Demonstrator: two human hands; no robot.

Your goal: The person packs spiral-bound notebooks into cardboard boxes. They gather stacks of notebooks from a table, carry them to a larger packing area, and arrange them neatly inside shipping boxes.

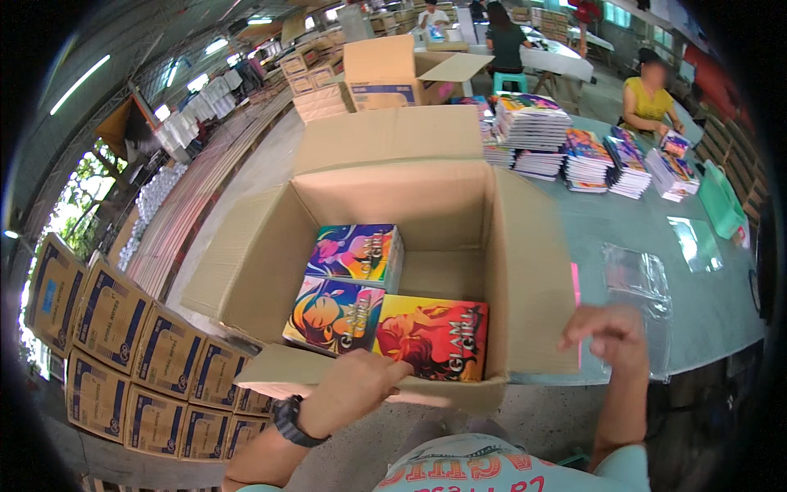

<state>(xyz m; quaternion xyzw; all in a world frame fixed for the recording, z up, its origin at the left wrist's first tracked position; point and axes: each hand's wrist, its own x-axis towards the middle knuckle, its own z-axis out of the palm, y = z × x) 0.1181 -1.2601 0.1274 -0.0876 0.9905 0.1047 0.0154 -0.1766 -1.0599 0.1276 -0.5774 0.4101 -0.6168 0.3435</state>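
An open cardboard box (449, 187) stands before me with its flaps spread. Three stacks of colourful notebooks lie inside: a purple and blue one (351, 252) at the far left, one with an orange and teal cover (332, 312) nearer me, and a red and yellow one (438, 334) at the front right. My left hand (361, 381), a dark watch on its wrist, reaches over the front wall. Its bent fingers are together by the red stack's near left corner; what they grip is hidden. Right of the box, my right hand (611, 332) hovers over the table, fingers loosely bent and apart, holding nothing visible.
Clear plastic sleeves (638, 287) lie on the green table (566, 221). Notebook stacks (533, 123) line its far side, near a green basket (721, 201) and a person in yellow (648, 98). Another open box (385, 74) stands beyond. Closed cartons (156, 353) are piled left.
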